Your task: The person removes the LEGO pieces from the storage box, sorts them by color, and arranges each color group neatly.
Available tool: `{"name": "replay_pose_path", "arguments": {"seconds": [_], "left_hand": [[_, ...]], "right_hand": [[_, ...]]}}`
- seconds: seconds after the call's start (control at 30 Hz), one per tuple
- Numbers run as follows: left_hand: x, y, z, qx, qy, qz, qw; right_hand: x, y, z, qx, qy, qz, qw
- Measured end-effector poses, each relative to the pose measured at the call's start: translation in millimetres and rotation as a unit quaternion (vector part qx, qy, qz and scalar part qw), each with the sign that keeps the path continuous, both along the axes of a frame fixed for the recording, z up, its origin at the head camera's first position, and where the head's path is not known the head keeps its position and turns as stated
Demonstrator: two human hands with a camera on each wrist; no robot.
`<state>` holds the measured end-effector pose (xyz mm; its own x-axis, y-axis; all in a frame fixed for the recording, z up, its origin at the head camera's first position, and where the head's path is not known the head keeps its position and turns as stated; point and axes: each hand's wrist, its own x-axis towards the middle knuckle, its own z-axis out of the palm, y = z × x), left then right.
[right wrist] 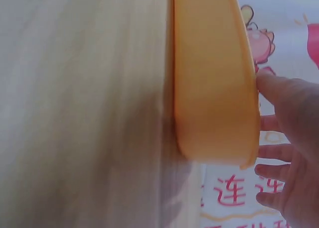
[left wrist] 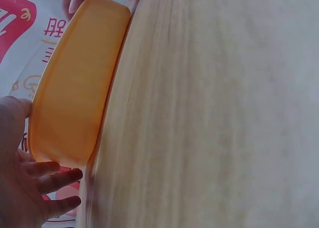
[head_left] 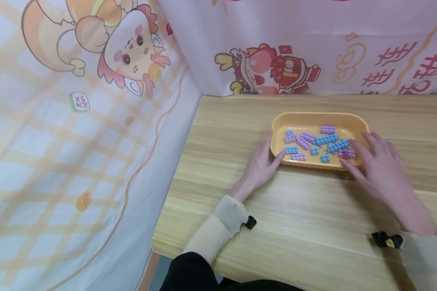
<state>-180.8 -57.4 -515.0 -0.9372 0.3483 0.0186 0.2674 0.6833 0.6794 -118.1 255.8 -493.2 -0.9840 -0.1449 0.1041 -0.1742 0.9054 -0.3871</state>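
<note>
A yellow-orange plastic tray [head_left: 320, 164] stands on the wooden table, with small blue and purple toy building bricks [head_left: 325, 139] scattered inside. My left hand [head_left: 259, 167] holds the tray's left end, thumb at the front rim and fingers along the end wall. In the left wrist view those fingers [left wrist: 52, 183] are spread by the lower end. My right hand [head_left: 382, 169] is at the right end, fingers loosely extended over the rim near the bricks. Its thumb [right wrist: 271, 83] lies right at the front rim in the right wrist view.
The wooden table [head_left: 295, 210] has its left edge beside a hanging cloth [head_left: 105, 161] with cartoon prints. Another printed cloth [head_left: 313, 40] hangs along the back edge. Both sleeves carry a black bow-like piece [head_left: 250, 222] near the wrist.
</note>
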Motion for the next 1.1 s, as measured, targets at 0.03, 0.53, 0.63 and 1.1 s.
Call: {"name": "replay_pose_path", "arguments": {"seconds": [0.03,0.53,0.63,1.1], "left_hand": [[0.2,-0.2,0.2,-0.002,-0.002,0.001,1.0000],[-2.3,-4.7,-2.6,-0.034,0.023,-0.010,0.9991],[-3.0,-5.7,-3.1,-0.040,0.033,-0.014,0.9986],[-1.8,-8.4,0.1,-0.042,0.016,-0.016,0.9989]], "right_hand": [[-3.4,-3.4,1.8,0.000,0.008,0.006,1.000],[-60.8,-61.5,8.6,-0.008,0.034,0.086,0.996],[-71.5,-71.1,12.4,0.002,0.019,0.094,0.995],[-116.5,-98.5,15.1,0.034,-0.063,0.133,0.988]]}}
